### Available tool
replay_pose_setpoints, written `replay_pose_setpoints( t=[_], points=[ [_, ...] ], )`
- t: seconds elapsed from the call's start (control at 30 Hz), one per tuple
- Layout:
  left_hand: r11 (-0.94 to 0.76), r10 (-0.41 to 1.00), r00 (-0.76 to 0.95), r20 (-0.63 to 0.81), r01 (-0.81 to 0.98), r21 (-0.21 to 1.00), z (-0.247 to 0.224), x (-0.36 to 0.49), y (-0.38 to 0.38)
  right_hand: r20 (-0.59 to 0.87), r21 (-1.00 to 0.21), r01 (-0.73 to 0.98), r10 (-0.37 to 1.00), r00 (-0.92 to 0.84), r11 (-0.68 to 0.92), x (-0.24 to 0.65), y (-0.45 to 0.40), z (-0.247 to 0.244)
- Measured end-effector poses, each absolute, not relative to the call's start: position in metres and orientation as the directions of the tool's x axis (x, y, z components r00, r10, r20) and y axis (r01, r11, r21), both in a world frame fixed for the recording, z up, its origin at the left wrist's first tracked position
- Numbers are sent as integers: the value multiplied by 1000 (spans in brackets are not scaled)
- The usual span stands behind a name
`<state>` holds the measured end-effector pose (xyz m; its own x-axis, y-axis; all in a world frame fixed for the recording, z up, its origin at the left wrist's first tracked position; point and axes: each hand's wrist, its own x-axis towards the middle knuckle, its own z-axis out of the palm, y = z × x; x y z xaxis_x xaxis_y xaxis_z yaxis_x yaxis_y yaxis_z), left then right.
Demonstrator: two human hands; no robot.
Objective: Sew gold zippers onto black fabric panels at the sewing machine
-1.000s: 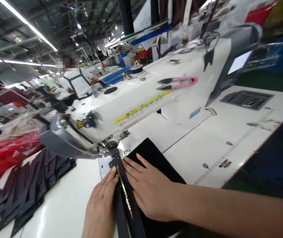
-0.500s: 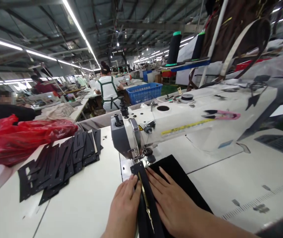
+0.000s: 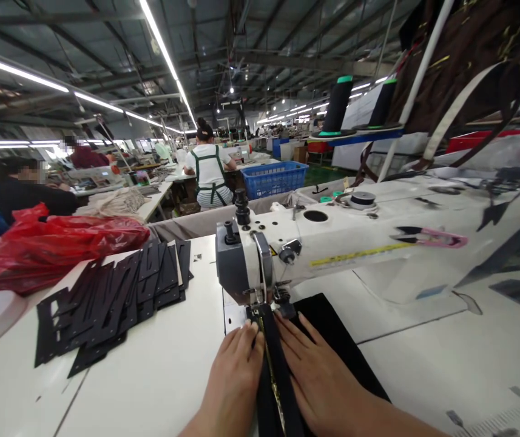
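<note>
Head cam: L hand point(image 3: 236, 371) & R hand point(image 3: 321, 377) lie flat, fingers straight, on blk strip point(image 3: 280, 364) w/ zip point(image 3: 273, 381) at machine's point(image 3: 341, 227) needle end; strip prob. light, bendy, best pinned along both edges.

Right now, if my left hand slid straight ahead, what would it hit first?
Your left hand would probably meet the presser foot of the sewing machine first, though depth is unclear there.
</note>
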<state>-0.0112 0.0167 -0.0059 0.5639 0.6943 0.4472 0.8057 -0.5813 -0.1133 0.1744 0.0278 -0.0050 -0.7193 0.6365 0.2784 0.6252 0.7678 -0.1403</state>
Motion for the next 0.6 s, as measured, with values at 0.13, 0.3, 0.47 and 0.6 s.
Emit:
replay_pose_setpoints(
  t=[0.13, 0.3, 0.47, 0.6],
  points=[
    [-587, 688, 548, 475, 806, -80, -14, -11, 26, 291, -143, 606, 618, -730, 783, 174, 37, -4],
    [-596, 641, 511, 572, 802, -47, -23, -13, 29, 270, -160, 592, 612, -743, 790, 176, 40, -5],
    [-644, 624, 597, 503, 758, -102, -10, -15, 27, 246, -148, 576, 594, -766, 804, 177, 42, -6],
    [-639, 610, 614, 501, 755, -148, -3, -16, 27, 235, -124, 576, 587, -774, 808, 177, 44, -7]
  ],
)
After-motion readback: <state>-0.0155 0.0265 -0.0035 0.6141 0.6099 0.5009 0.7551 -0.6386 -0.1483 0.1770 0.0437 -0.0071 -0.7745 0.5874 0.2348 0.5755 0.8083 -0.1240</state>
